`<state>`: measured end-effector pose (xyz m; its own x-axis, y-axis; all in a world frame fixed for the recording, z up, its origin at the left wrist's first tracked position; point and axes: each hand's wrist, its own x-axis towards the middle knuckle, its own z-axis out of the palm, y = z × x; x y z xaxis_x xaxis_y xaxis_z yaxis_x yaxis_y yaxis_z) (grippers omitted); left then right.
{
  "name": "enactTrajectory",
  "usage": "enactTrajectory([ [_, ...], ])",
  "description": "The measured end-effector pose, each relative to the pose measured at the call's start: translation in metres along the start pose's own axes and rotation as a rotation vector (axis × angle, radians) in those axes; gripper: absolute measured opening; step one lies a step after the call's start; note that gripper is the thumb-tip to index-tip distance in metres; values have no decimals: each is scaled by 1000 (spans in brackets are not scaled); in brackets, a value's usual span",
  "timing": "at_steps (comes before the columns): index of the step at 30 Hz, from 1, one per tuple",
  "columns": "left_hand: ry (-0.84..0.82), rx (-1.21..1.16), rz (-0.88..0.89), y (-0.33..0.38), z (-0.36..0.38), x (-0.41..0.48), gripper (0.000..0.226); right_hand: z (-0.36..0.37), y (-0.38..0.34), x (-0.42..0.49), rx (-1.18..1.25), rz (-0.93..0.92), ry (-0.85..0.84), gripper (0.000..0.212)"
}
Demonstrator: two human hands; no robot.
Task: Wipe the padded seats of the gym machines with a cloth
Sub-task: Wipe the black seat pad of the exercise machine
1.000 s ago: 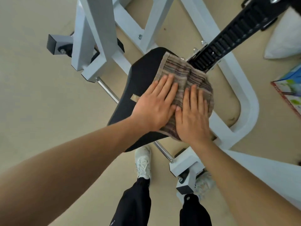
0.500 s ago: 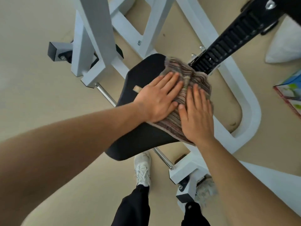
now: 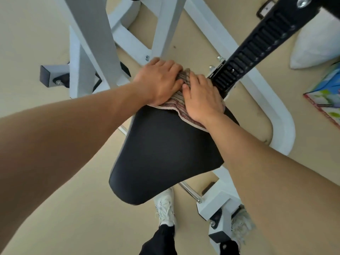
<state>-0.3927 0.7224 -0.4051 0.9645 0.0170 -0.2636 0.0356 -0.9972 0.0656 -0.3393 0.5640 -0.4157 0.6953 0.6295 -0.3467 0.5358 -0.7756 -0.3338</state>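
The cloth (image 3: pixel 179 104), striped in brown and red with a pale hem, lies bunched at the far edge of the black seat (image 3: pixel 165 153), mostly hidden under both hands. Only a ridge of it shows between them, plus a strip along its near edge that runs toward the seat's right edge.

The left hand (image 3: pixel 160 81) lies palm down on the cloth's left part at the far left corner of the seat, fingers together and bent over the far edge; it presses rather than grips. The right hand (image 3: pixel 202 96) lies just beside it, palm down on the cloth's right part, fingers stretched forward and flat, thumb (image 3: pixel 185 87) touching the left hand's side. Neither hand is clenched around the cloth. Both bare forearms reach in from the lower corners.

The rest of the seat is uncovered, smooth and dark, widening to a rounded near edge.

A black ribbed bar (image 3: pixel 257 50) slants from the seat's far right corner to the upper right. White frame (image 3: pixel 92 43) tubes cross behind the seat's far edge, and a curved white tube (image 3: pixel 279 126) loops past the right edge. A chrome rod (image 3: pixel 189 191) shows under the seat's near right. Below on the beige floor (image 3: pixel 36 34) stand two white shoes (image 3: pixel 165 208) under black trouser legs (image 3: pixel 160 242). At the right lie a white bag (image 3: pixel 316 43) and a coloured box (image 3: pixel 325 96)
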Motion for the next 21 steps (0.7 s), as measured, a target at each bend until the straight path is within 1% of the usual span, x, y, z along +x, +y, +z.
enactTrajectory([
  [2, -62, -118, -230, -9, 3, -13, 54, 2, -14, 15, 12, -85, -9, 54],
  [3, -88, -182, -305, -9, 4, -18, 54, 3, -18, 18, 20, -115, -11, 54],
  [5, -94, -220, -335, -2, 3, -20, 52, 4, -15, 19, 33, -136, -8, 54],
  [8, -77, -96, -290, 15, 0, -8, 52, 2, 8, -4, 34, -104, 15, 55],
  [10, -73, 39, -220, 35, 0, 5, 56, 4, 29, -31, 22, -51, 63, 54],
  [12, -55, 141, -55, 68, 4, 15, 55, 8, 50, -61, 50, 26, 102, 55],
  [14, -4, 127, 96, 106, 10, 15, 53, 14, 68, -93, 124, 122, 118, 56],
  [17, 11, 70, 206, 143, 15, 7, 53, 18, 79, -135, 289, 295, 97, 53],
  [19, 12, 63, 310, 149, 20, 2, 55, 20, 77, -151, 327, 351, 82, 56],
  [21, 17, 18, 412, 143, 21, -3, 57, 18, 74, -152, 295, 359, 86, 58],
])
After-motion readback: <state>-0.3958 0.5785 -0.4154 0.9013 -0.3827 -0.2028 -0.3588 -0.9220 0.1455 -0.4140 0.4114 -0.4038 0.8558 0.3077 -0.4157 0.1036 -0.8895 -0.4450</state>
